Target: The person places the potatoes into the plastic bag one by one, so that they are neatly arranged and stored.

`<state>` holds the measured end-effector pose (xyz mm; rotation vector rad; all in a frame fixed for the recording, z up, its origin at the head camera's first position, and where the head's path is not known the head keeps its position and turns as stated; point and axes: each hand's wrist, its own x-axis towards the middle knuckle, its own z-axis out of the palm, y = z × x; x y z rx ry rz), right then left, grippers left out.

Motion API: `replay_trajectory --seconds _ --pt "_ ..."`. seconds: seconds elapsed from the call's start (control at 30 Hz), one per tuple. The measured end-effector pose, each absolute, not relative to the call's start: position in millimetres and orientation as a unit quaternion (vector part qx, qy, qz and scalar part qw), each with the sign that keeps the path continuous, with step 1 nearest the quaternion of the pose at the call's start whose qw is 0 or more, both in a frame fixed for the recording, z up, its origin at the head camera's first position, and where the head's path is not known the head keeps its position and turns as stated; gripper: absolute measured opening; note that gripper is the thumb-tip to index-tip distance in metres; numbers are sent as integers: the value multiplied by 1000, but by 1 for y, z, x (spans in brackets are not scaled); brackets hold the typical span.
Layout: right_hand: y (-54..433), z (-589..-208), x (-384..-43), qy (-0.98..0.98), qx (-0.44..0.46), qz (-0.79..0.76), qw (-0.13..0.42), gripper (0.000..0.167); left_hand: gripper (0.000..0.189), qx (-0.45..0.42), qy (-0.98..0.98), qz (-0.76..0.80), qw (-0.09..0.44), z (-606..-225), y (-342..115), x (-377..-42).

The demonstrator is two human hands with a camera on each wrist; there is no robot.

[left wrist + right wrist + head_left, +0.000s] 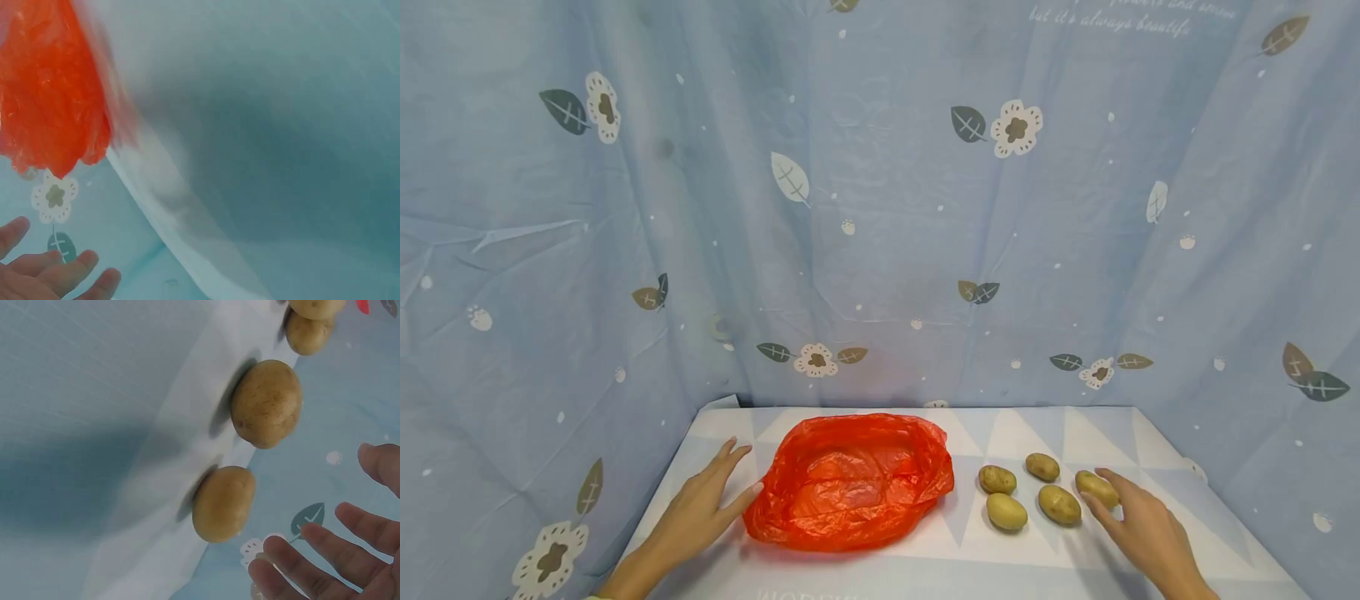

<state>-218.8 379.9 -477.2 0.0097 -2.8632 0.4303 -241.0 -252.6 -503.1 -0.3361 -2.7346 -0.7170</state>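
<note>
A red plastic bag (pixel 846 483) lies on the table, its wide mouth spread and facing up. My left hand (pixel 700 504) is at the bag's left side, fingers stretched, with the thumb tip right at its edge. In the left wrist view the fingers of the left hand (pixel 59 275) are spread with nothing in them. Over the rightmost potato (pixel 1097 490) my right hand (pixel 1142 525) reaches, thumb and fingers apart on either side of it in the head view. The right wrist view shows that potato (pixel 224 504) on the table, apart from the extended fingers.
Left of the right hand sit more potatoes, among them a large one (pixel 1060 505), a smooth pale one (pixel 1006 512), one at the back (pixel 1042 467) and one nearer the bag (pixel 997 479). A blue flowered curtain (pixel 887 208) surrounds the patterned table (pixel 970 558) behind and at both sides.
</note>
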Motion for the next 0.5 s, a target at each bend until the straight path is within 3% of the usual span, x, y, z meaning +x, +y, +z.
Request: replay_trajectory --seconds 0.23,0.5 --pt "380 -485 -221 -983 -4 147 108 62 70 -96 -932 -333 108 -501 -243 -242" --pt "377 -496 -224 -986 -7 147 78 65 67 -99 -912 -391 68 -501 -234 -243"
